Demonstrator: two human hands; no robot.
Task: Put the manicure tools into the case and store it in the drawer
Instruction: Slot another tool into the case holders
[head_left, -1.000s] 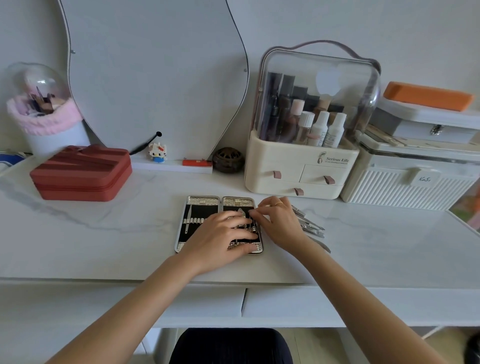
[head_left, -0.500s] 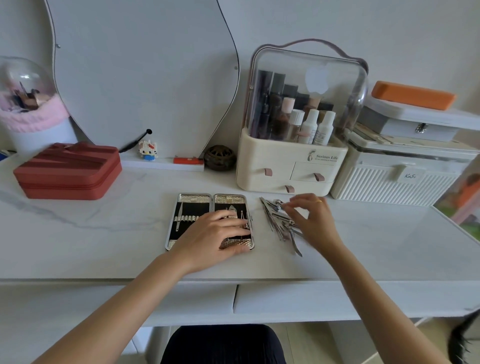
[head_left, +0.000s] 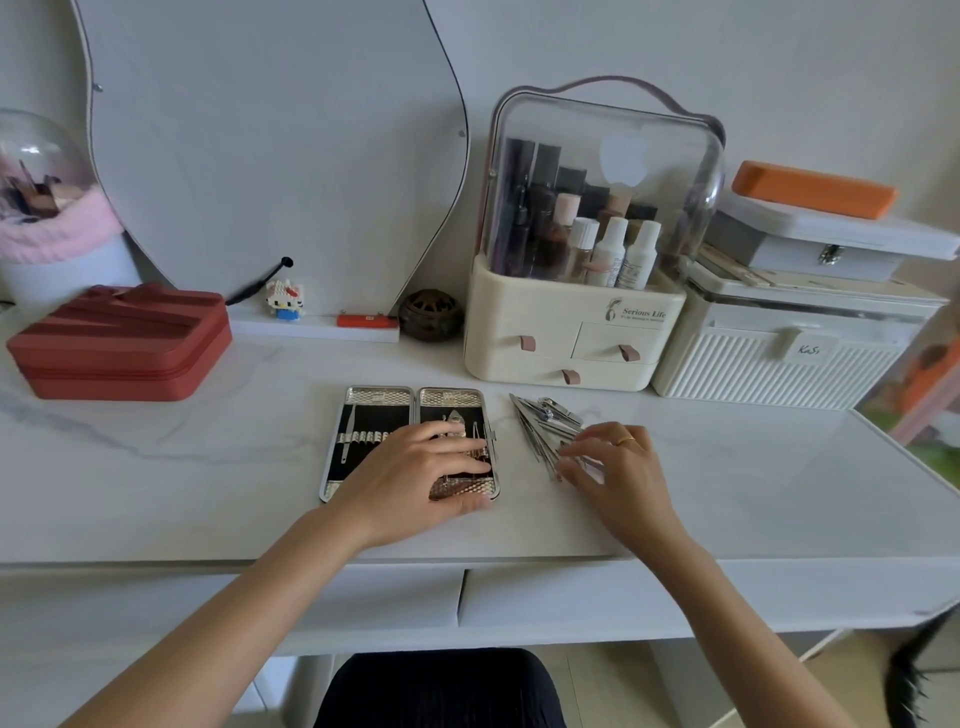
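Note:
A silver manicure case (head_left: 375, 400) lies open flat on the white desk, black lining up, with a few tools strapped in each half. My left hand (head_left: 415, 480) rests flat across its right half, fingers spread, holding it down. To the right of the case lies a loose pile of metal manicure tools (head_left: 545, 422). My right hand (head_left: 615, 470), with a gold ring, sits over the near end of that pile, fingertips touching the tools; whether it grips one is hidden. Two closed desk drawers (head_left: 561, 597) run under the front edge.
A red zip case (head_left: 119, 343) sits at the left, a cream cosmetics organiser (head_left: 571, 332) with small drawers behind the tools, a white ribbed box (head_left: 779, 364) to its right. A mirror (head_left: 270, 156) leans on the wall, a small dark pot (head_left: 430, 314) at its foot.
My right hand left the case, went right to the loose tools, then slid nearer along the pile. My left hand stayed on the case. The view shifted slightly.

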